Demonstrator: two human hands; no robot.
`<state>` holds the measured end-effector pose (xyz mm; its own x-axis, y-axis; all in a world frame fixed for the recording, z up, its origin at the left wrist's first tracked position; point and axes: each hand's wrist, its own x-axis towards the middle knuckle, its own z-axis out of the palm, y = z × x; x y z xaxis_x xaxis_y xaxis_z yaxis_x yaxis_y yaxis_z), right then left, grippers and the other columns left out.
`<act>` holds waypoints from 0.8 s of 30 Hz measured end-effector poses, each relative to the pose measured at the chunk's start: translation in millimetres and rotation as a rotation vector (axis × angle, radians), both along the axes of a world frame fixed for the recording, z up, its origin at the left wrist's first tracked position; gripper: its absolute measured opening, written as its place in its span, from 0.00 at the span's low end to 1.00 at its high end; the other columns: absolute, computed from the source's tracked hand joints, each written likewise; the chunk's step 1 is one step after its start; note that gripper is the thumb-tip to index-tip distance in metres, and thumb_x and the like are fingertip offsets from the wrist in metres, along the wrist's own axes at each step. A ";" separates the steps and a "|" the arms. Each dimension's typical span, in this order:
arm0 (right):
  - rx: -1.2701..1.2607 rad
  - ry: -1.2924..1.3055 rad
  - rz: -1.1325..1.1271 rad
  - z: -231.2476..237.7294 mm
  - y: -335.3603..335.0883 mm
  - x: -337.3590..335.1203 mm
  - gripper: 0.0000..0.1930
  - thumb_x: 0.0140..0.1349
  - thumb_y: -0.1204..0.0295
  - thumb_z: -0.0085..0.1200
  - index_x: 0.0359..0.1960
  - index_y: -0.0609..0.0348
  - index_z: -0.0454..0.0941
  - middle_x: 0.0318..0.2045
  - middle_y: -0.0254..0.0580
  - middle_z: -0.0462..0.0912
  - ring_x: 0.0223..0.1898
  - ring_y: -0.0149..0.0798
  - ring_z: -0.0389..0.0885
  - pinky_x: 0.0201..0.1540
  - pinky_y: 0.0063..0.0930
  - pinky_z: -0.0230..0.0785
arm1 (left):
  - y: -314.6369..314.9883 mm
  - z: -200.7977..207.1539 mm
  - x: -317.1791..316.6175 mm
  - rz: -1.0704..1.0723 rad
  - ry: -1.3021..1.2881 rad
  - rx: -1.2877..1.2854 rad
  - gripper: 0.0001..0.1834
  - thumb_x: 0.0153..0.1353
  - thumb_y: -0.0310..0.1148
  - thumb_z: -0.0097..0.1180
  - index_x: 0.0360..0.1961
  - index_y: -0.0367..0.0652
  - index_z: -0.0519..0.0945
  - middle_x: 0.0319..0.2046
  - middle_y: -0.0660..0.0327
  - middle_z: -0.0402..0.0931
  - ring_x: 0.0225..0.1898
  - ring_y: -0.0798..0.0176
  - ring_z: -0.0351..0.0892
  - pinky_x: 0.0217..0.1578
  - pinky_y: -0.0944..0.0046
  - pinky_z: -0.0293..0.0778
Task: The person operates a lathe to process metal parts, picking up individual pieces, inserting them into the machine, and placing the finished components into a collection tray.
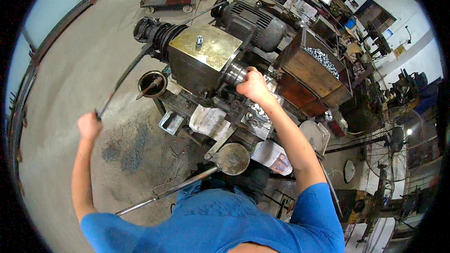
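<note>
The left hand (89,125), at 10 o'clock from the blue shirt (220,215), closes its fingers around the near end of the long lever (111,95); the lever extends toward 1 o'clock; the right hand (254,86), at 1 o'clock, curls its fingers at the steel chuck (234,72); the chuck lies at 10 o'clock from these fingertips; whether they pinch a part cannot be told.
</note>
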<state>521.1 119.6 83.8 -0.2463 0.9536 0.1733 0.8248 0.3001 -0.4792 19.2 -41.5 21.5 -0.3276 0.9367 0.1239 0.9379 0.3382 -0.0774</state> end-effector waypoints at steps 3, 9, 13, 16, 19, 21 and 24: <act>0.082 -0.033 0.048 -4.2 3.6 5.1 0.14 0.31 0.71 0.52 0.19 0.72 0.76 0.42 0.65 0.71 0.41 0.60 0.73 0.46 0.39 0.68 | 36.1 6.1 -55.8 -0.057 0.197 0.016 0.07 0.43 0.26 0.52 0.27 0.38 0.77 0.23 0.50 0.76 0.28 0.48 0.77 0.31 0.53 0.72; 0.242 -0.168 0.092 26.0 -33.9 12.7 0.13 0.32 0.71 0.52 0.22 0.67 0.77 0.52 0.60 0.66 0.46 0.56 0.71 0.48 0.39 0.67 | 51.6 -10.6 -56.3 0.015 -0.005 0.200 0.12 0.48 0.29 0.53 0.36 0.40 0.78 0.29 0.50 0.76 0.32 0.47 0.77 0.34 0.54 0.72; 0.367 0.139 0.109 52.6 -92.0 68.6 0.17 0.32 0.69 0.54 0.28 0.63 0.76 0.53 0.53 0.68 0.49 0.53 0.70 0.51 0.38 0.64 | 55.2 -56.6 57.3 -0.246 -0.579 0.931 0.15 0.56 0.32 0.51 0.43 0.37 0.74 0.37 0.50 0.76 0.38 0.53 0.75 0.41 0.61 0.69; 0.391 0.015 -0.040 52.4 -135.2 118.7 0.17 0.32 0.72 0.54 0.29 0.62 0.76 0.50 0.53 0.71 0.51 0.54 0.67 0.53 0.41 0.62 | 68.3 -188.0 80.7 -0.104 -0.853 0.064 0.22 0.49 0.38 0.58 0.42 0.34 0.73 0.30 0.52 0.77 0.34 0.55 0.78 0.35 0.59 0.71; 0.315 -0.060 -0.293 27.5 -189.8 186.8 0.17 0.34 0.73 0.55 0.31 0.62 0.77 0.47 0.54 0.73 0.49 0.54 0.70 0.52 0.37 0.64 | 77.0 -208.0 167.8 -0.318 -0.345 -0.254 0.20 0.42 0.36 0.59 0.40 0.43 0.75 0.34 0.52 0.77 0.38 0.49 0.77 0.37 0.53 0.72; 0.200 -0.019 -0.444 8.2 -222.0 228.1 0.16 0.33 0.74 0.54 0.29 0.64 0.78 0.45 0.53 0.75 0.46 0.51 0.74 0.49 0.34 0.66 | 86.7 -218.7 138.4 -0.499 -0.175 -0.229 0.15 0.43 0.33 0.56 0.36 0.46 0.76 0.32 0.54 0.77 0.36 0.49 0.76 0.35 0.52 0.72; 0.080 -0.118 -0.694 -35.9 -278.1 307.0 0.19 0.31 0.74 0.56 0.32 0.65 0.77 0.45 0.52 0.75 0.43 0.53 0.75 0.46 0.36 0.67 | 124.9 -159.0 165.8 -0.626 0.145 -0.512 0.11 0.45 0.31 0.56 0.34 0.45 0.76 0.33 0.54 0.78 0.37 0.52 0.77 0.35 0.53 0.72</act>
